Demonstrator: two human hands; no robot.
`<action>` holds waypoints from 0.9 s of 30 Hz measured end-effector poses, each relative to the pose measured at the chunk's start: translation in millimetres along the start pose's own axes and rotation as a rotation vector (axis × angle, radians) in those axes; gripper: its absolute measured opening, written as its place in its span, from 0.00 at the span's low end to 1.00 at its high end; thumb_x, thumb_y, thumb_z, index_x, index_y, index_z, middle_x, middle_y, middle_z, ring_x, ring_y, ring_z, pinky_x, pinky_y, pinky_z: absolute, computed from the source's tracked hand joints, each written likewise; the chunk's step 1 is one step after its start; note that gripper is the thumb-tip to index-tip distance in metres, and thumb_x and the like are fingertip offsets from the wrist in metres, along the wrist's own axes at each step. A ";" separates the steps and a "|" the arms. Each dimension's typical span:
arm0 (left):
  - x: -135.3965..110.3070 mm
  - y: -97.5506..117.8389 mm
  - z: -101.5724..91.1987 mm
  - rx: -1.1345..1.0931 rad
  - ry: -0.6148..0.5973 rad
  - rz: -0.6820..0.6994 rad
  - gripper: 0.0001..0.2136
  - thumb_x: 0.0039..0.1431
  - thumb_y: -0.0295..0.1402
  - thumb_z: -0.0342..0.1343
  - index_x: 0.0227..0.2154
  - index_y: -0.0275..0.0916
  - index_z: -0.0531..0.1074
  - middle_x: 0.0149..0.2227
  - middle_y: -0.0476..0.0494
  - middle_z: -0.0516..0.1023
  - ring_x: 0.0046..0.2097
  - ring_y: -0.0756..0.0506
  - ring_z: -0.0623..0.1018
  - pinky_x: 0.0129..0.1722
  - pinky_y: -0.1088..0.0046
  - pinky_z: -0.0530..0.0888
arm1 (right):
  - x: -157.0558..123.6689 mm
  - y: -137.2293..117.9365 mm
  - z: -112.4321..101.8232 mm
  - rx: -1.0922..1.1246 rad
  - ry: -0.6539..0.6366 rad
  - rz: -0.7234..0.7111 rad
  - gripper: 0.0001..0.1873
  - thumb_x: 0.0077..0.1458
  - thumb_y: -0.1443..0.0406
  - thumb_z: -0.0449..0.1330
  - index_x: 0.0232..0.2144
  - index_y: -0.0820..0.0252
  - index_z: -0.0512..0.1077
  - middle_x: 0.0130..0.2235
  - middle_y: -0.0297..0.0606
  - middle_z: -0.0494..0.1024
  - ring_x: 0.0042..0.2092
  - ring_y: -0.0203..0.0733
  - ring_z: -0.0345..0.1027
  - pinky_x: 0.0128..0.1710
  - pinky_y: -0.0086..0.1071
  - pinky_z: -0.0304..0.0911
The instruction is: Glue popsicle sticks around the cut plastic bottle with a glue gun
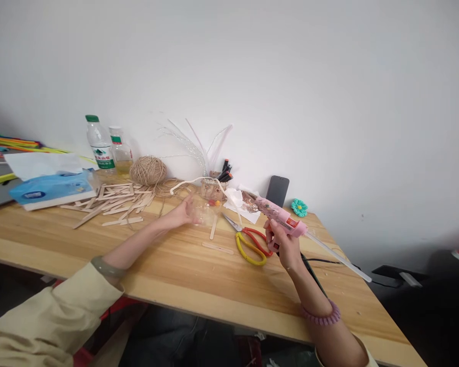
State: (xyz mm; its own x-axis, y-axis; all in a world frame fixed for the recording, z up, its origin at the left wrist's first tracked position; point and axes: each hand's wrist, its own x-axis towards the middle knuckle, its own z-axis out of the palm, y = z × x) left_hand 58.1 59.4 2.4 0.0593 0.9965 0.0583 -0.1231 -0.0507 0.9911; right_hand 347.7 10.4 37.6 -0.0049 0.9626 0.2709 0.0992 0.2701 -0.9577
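In my right hand (285, 247) is a pink hot glue gun (277, 213), its nozzle pointing left and a long white glue stick (340, 258) sticking out of its back. My left hand (184, 211) grips the left side of a clear plastic container (206, 216) with small red and orange pieces in it; its fingertips are partly blurred. A wooden craft stick (213, 228) lies just in front of the container, and another flat stick (217, 248) is nearer. Scissors (251, 245) with one yellow and one red handle lie between my hands.
Left are a heap of craft sticks (117, 201), a twine ball (148, 170), a tissue pack (55, 188) and two bottles (100, 148). Behind stand a cup of dark markers (213, 189), a phone (277, 190) and a turquoise flower (299, 207). A black cord (321, 260) runs right.
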 end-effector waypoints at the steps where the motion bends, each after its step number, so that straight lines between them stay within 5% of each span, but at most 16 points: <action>1: -0.3 -0.5 -0.7 0.031 -0.012 0.007 0.45 0.23 0.24 0.72 0.52 0.43 0.63 0.59 0.34 0.63 0.65 0.35 0.56 0.63 0.56 0.51 | -0.2 0.7 -0.6 -0.009 -0.007 -0.006 0.24 0.46 0.45 0.59 0.23 0.60 0.65 0.14 0.25 0.59 0.15 0.27 0.46 0.14 0.25 0.42; 5: -2.7 -4.2 -3.7 0.155 0.093 0.060 0.44 0.22 0.21 0.70 0.50 0.42 0.61 0.57 0.36 0.61 0.62 0.35 0.58 0.62 0.54 0.52 | -1.2 1.4 -2.1 -0.038 -0.043 -0.030 0.22 0.49 0.47 0.58 0.29 0.60 0.68 0.14 0.25 0.59 0.15 0.28 0.47 0.14 0.25 0.42; 9: -17.3 -2.0 0.1 0.322 0.429 0.270 0.29 0.29 0.22 0.65 0.40 0.41 0.63 0.46 0.44 0.65 0.53 0.40 0.66 0.57 0.59 0.59 | -2.0 -2.0 -0.5 -0.041 -0.023 -0.019 0.24 0.48 0.45 0.58 0.31 0.61 0.69 0.15 0.25 0.59 0.15 0.29 0.49 0.14 0.26 0.41; 11: -31.0 3.1 8.4 0.404 0.479 0.340 0.19 0.38 0.26 0.62 0.36 0.42 0.65 0.41 0.47 0.67 0.47 0.42 0.69 0.52 0.62 0.64 | -2.0 -3.7 0.3 -0.040 -0.020 -0.024 0.24 0.48 0.45 0.58 0.31 0.61 0.68 0.15 0.25 0.59 0.15 0.29 0.49 0.14 0.26 0.42; 13: -44.7 8.1 21.8 0.529 0.312 0.376 0.06 0.50 0.31 0.56 0.32 0.41 0.68 0.35 0.47 0.71 0.40 0.43 0.71 0.45 0.65 0.67 | -1.8 -4.4 0.5 -0.038 -0.034 -0.035 0.23 0.48 0.45 0.58 0.30 0.60 0.68 0.15 0.24 0.58 0.15 0.28 0.48 0.14 0.26 0.42; 14: -50.0 9.5 30.0 0.581 0.117 0.345 0.03 0.52 0.33 0.55 0.30 0.41 0.70 0.33 0.47 0.73 0.37 0.44 0.73 0.42 0.67 0.68 | -1.6 -4.4 0.3 -0.035 -0.039 -0.039 0.23 0.49 0.45 0.58 0.30 0.60 0.67 0.15 0.24 0.58 0.15 0.28 0.48 0.14 0.25 0.42; 16: -55.8 8.7 47.0 0.714 -0.195 0.304 0.05 0.55 0.33 0.53 0.30 0.41 0.73 0.33 0.45 0.76 0.37 0.43 0.74 0.41 0.67 0.68 | -1.5 -3.8 0.0 -0.026 -0.041 -0.043 0.23 0.49 0.46 0.59 0.28 0.59 0.66 0.15 0.24 0.59 0.15 0.28 0.48 0.14 0.25 0.42; 18: -55.3 3.7 61.9 0.868 -0.329 0.334 0.06 0.54 0.30 0.53 0.32 0.40 0.74 0.37 0.42 0.77 0.42 0.40 0.74 0.45 0.65 0.67 | -1.5 -3.4 -0.1 -0.025 -0.028 -0.031 0.23 0.48 0.45 0.59 0.26 0.59 0.65 0.15 0.25 0.59 0.15 0.28 0.49 0.14 0.25 0.42; 22: -48.0 -6.9 76.4 1.090 -0.361 0.346 0.05 0.51 0.25 0.52 0.28 0.37 0.74 0.36 0.38 0.75 0.42 0.38 0.72 0.44 0.63 0.66 | -2.0 -4.5 1.1 -0.010 -0.006 0.021 0.25 0.44 0.43 0.60 0.22 0.59 0.64 0.14 0.25 0.59 0.15 0.28 0.47 0.14 0.25 0.42; 27: -49.5 -7.2 74.1 1.111 -0.308 0.281 0.05 0.48 0.25 0.52 0.24 0.39 0.72 0.29 0.38 0.75 0.40 0.36 0.72 0.40 0.63 0.66 | -2.2 -5.8 2.2 0.009 -0.018 0.009 0.25 0.44 0.44 0.60 0.22 0.59 0.64 0.14 0.25 0.59 0.15 0.27 0.46 0.14 0.25 0.41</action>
State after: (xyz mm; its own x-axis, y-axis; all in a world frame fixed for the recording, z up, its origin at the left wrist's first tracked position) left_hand 129.4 5.6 1.2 0.4218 0.8912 0.1666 0.7483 -0.4460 0.4912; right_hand 345.0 6.7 42.4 -0.0219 0.9651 0.2609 0.0900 0.2618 -0.9609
